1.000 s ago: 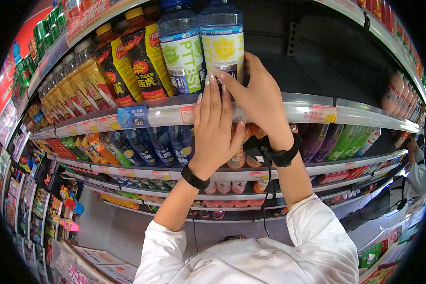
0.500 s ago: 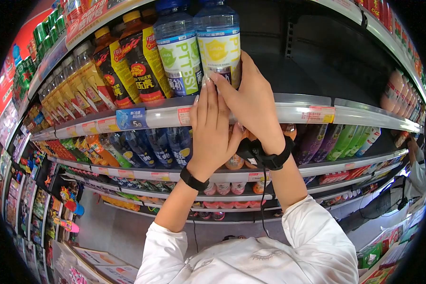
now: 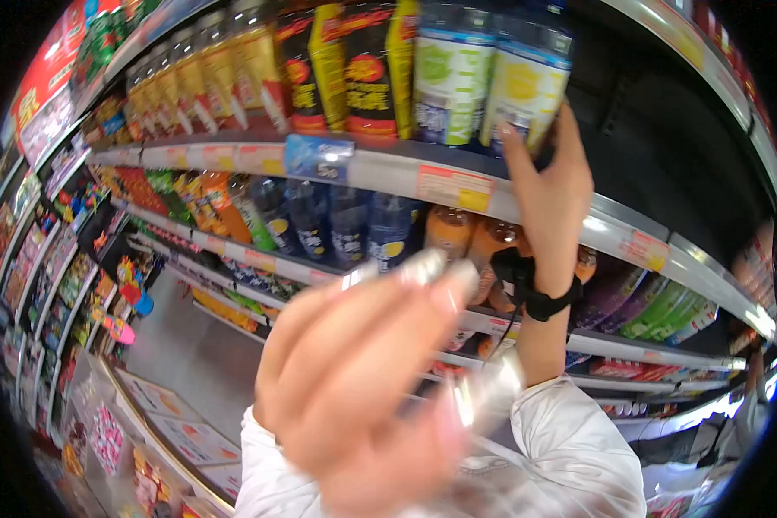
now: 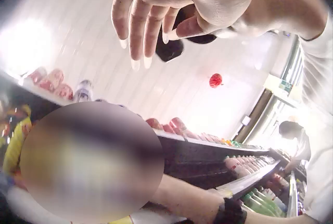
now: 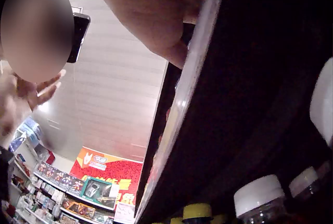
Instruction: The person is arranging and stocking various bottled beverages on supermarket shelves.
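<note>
On the upper shelf, a bottle with a yellow shield on its white label leans slightly to the right. My right hand holds its lower part, thumb across the front and fingers round the right side. A matching bottle with a green shield stands just left of it. My left hand is raised close to the head camera, blurred and away from the shelf. In the left wrist view, that left hand has loosely bent fingers and nothing in them. The right fingertips behind the bottle are hidden.
Black-and-yellow bottles and golden bottles line the upper shelf leftward. A shelf edge with price tags runs below them. Orange drinks and blue-labelled bottles fill the level beneath. Another person stands farther along the aisle.
My left hand has left the shelf edge and come up toward the head camera. The right hand stays on the yellow-label bottle, which now tilts. The head view has turned, shifting the shelf rightward.
</note>
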A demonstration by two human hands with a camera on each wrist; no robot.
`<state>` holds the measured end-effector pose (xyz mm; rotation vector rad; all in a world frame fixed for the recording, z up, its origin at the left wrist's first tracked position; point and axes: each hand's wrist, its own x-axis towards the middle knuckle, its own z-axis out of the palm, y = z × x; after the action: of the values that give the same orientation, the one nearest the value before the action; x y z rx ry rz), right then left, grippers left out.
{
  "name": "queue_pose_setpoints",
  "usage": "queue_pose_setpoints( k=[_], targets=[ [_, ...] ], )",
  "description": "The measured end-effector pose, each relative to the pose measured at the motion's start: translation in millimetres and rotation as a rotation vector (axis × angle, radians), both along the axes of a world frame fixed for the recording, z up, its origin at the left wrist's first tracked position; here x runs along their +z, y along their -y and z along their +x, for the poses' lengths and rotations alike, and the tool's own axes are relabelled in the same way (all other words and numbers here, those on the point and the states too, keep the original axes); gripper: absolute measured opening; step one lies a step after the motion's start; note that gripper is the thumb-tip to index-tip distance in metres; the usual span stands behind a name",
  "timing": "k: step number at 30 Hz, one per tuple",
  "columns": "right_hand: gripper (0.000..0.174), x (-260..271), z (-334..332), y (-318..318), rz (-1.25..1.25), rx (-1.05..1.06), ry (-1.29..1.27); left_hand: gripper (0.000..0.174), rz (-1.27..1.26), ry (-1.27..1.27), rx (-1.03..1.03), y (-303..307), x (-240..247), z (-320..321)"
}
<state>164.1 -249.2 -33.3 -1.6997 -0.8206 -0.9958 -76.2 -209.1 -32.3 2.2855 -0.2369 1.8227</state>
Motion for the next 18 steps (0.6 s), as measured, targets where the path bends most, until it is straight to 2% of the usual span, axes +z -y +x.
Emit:
queue_pose_setpoints(
  k=[3,7,11,15,18],
  targets=[
    [0.066,-8,9,-1,0.051,0.055,-0.023,0.017,-0.129,0.016,-0.072,3,-6,-24],
    [0.055,-9,-5,-5,0.109,0.119,-0.017,0.018,-0.102,-0.031,-0.044,-8,-9,-41],
    [0.052,-22,6,-11,0.329,0.271,0.034,0.018,-0.036,-0.084,0.019,-13,-11,-59],
    [0.045,-26,-58,-40,0.533,0.334,0.065,0.019,0.070,-0.151,0.072,-23,-12,-74],
    [0.039,-40,-86,-71,0.615,0.460,0.072,0.019,0.164,-0.197,0.112,-33,-11,-90]
  ],
)
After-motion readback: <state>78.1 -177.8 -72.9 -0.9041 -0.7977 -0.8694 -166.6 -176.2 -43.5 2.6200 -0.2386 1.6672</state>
